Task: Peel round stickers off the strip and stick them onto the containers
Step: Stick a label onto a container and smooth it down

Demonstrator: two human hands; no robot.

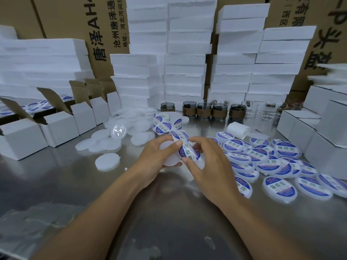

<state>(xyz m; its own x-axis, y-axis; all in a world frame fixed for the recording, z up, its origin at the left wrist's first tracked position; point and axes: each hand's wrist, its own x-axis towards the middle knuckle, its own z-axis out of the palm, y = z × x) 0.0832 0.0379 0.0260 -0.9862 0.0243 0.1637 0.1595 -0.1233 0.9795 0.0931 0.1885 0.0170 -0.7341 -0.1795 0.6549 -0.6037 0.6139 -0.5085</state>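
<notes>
Over table [169, 218], hands [156, 156] gripping container [170, 162] — sticker [188, 154]

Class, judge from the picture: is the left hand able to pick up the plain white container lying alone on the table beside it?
Probably not yet. Only bare table separates the left hand from the lone container, but that hand already grips a blank container and the sticker strip.
</notes>
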